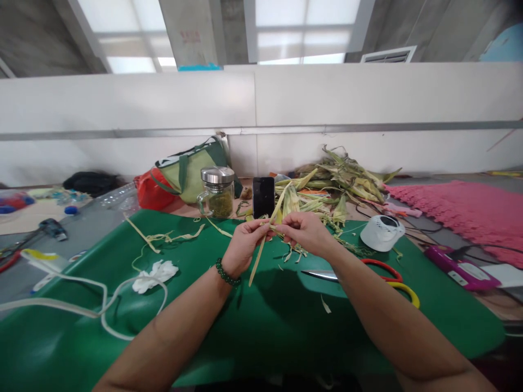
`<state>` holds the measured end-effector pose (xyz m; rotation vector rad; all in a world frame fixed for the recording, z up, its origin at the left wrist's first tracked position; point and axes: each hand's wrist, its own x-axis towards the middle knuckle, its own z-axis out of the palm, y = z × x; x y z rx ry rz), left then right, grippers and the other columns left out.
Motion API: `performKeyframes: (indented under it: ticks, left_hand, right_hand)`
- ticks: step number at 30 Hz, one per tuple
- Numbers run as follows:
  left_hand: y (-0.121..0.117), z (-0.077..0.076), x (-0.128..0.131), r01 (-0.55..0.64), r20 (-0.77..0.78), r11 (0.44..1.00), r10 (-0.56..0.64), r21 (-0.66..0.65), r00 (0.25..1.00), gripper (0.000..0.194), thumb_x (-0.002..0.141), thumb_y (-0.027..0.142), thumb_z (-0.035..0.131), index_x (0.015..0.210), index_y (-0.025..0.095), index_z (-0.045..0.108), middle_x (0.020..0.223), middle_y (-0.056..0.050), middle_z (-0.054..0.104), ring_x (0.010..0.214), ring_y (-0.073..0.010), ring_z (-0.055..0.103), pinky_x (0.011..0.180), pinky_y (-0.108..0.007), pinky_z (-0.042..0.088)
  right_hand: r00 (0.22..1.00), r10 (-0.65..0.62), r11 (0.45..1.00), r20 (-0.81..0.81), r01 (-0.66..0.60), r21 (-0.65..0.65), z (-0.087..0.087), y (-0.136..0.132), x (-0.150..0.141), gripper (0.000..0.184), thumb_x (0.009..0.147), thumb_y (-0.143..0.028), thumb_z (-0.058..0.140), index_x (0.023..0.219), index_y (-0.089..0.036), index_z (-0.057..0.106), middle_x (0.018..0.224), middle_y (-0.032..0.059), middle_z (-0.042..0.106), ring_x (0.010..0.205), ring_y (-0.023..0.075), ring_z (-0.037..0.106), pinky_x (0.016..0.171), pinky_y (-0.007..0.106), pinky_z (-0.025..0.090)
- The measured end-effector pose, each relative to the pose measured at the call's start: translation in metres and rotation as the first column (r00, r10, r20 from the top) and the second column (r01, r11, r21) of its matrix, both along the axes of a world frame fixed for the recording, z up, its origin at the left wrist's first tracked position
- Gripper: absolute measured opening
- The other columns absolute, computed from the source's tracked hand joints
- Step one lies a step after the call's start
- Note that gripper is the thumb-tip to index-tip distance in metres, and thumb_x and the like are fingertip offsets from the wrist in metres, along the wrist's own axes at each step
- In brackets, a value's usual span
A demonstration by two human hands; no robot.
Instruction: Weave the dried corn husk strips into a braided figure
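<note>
The fingertips of the left hand and right hand hide part of the long, flat, pale-yellow husk strip. The bare right forearm covers the middle of the steel scissors with red and yellow handles; its near end is cut off. The pink fringed cloth leaves view at right, the thick white cable at left. Far off, red lettering on the gray concrete pillar is too blurred to read.

bracelet on my left wrist: dark green, round glossy beads, single row. my left hand bare, left forearm bare. my right hand, right wrist, right forearm bare too.
</note>
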<state>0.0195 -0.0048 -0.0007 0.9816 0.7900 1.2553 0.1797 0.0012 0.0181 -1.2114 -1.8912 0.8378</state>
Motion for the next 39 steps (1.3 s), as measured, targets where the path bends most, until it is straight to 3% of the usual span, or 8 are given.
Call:
performKeyframes:
  ticks: [7,15,21,24,31,39]
  left_hand:
    - [-0.002,0.0021,0.0006,0.004,0.041,0.999,-0.002,-0.053,0.999,0.027,0.056,0.026,0.079,0.078,0.013,0.072,0.066,-0.003,0.069,0.058,-0.0091,0.061,0.06,-0.019,0.048]
    - [-0.0002,0.0028,-0.001,0.022,0.042,0.992,-0.016,-0.127,0.999,0.018,0.058,0.016,0.077,0.074,0.01,0.072,0.068,-0.004,0.07,0.058,-0.0083,0.061,0.061,-0.018,0.049]
    - [0.0003,0.0035,-0.0005,-0.003,0.035,0.997,0.005,-0.075,0.999,0.016,0.058,0.017,0.077,0.071,0.01,0.071,0.066,-0.005,0.07,0.057,-0.0087,0.06,0.061,-0.02,0.048]
    - [-0.0001,0.0045,-0.0006,-0.001,0.035,0.998,0.003,-0.065,0.999,0.016,0.059,0.018,0.077,0.072,0.011,0.07,0.064,-0.003,0.069,0.055,-0.0083,0.059,0.059,-0.02,0.047]
    - [0.0001,0.0026,-0.0016,-0.035,0.045,0.998,0.037,-0.056,0.998,0.023,0.054,0.02,0.079,0.075,0.012,0.071,0.066,-0.004,0.07,0.055,-0.0089,0.06,0.058,-0.02,0.047]
    - [-0.0004,0.001,-0.0004,-0.038,0.032,0.999,0.039,-0.038,0.999,0.026,0.052,0.023,0.08,0.075,0.013,0.071,0.065,-0.002,0.07,0.056,-0.009,0.061,0.059,-0.02,0.048]
  right_hand:
    - [0.992,-0.045,0.995,0.116,0.034,0.098,0.0025,-0.0022,-0.002,0.031,0.079,-0.038,0.055,0.057,-0.017,0.056,0.05,0.0003,0.059,0.045,0.0097,0.05,0.044,0.021,0.033]
    - [0.971,-0.099,0.977,0.22,0.053,0.209,0.0008,-0.0022,-0.002,0.029,0.079,-0.037,0.055,0.058,-0.017,0.056,0.052,-0.0006,0.055,0.048,0.0096,0.044,0.047,0.022,0.027]
    - [0.926,-0.188,0.94,0.328,0.072,0.334,-0.0017,-0.0047,-0.0033,0.031,0.082,-0.042,0.053,0.064,-0.019,0.06,0.054,-0.0004,0.054,0.05,0.0107,0.043,0.05,0.023,0.026]
    - [0.926,-0.185,0.942,0.328,0.071,0.329,-0.0032,-0.003,-0.0032,0.029,0.082,-0.041,0.053,0.065,-0.019,0.062,0.056,-0.0003,0.055,0.052,0.0109,0.043,0.051,0.023,0.026]
    - [0.988,-0.004,0.981,0.153,-0.026,0.192,0.0018,-0.0002,0.0009,0.029,0.08,-0.038,0.053,0.066,-0.016,0.064,0.055,-0.0014,0.051,0.053,0.0095,0.04,0.05,0.021,0.027]
    - [0.973,-0.035,0.977,0.226,-0.014,0.211,-0.0002,0.0011,0.0019,0.024,0.08,-0.033,0.053,0.069,-0.016,0.065,0.058,-0.0008,0.055,0.054,0.0097,0.042,0.051,0.022,0.027]
